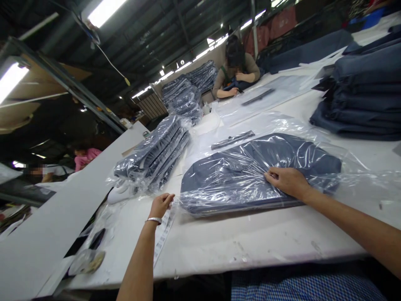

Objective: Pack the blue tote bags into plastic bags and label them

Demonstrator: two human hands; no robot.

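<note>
In front of me a folded dark blue garment (225,167) lies flat on the table inside a clear plastic bag (247,184). My right hand (290,182) is closed on the bag's film over the middle of the garment, and creases fan out from its fingers. At the bag's left end, my left hand (161,205), with a bangle at the wrist, has its fingers pinched together. Thin clear film seems to run from them to the bag. Loose film spreads past the garment on the right.
Bagged garments (153,154) are stacked at left, with more (188,92) behind. Unbagged folded garments (369,92) are piled at right. A printed label sheet (164,234) lies by my left wrist. Across the white table (213,255) a person (236,71) bends over dark cloth.
</note>
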